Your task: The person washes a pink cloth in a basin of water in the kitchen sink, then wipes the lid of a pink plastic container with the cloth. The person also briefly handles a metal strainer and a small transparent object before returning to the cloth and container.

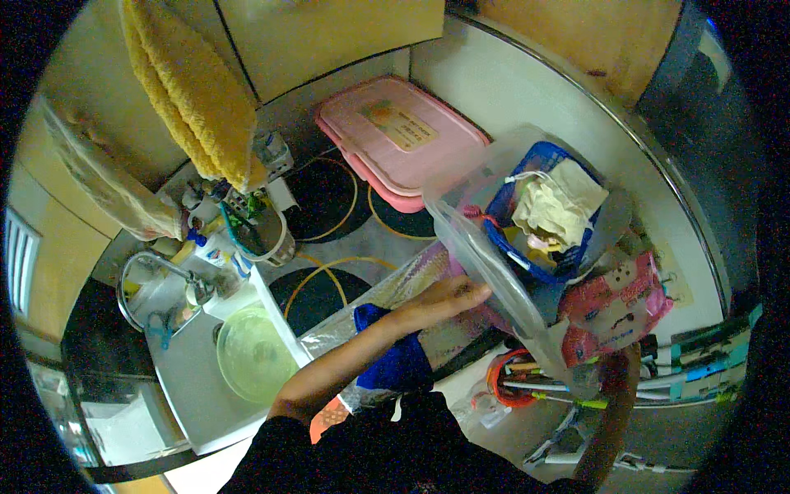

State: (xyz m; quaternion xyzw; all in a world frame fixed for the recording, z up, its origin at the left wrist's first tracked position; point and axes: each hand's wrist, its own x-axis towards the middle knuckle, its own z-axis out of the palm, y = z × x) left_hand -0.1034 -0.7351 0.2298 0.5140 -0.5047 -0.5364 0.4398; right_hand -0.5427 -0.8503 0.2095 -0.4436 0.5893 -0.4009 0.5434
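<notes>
A clear plastic bin point(487, 259) stands in front of me at the right, its near side blurred. My left hand point(460, 293) holds the bin's left side, just outside the rim. The right forearm reaches up to the bin's near right corner; my right hand point(617, 364) is dark and mostly hidden beside a red and pink printed plastic package point(611, 309). Inside the bin is a blue plastic basket point(503, 194) with a crumpled cream cloth drawstring bag point(555, 200) and small yellow things in it. A pink lidded box point(395, 136) lies behind, to the left.
A stove with round black burners point(321, 197) lies left of the bin. Further left are a sink point(185, 395) holding a translucent green basin point(256, 355), a curved faucet point(126, 290) and a hanging yellow towel point(191, 92). A red-rimmed container point(494, 380) with long items stands below the bin.
</notes>
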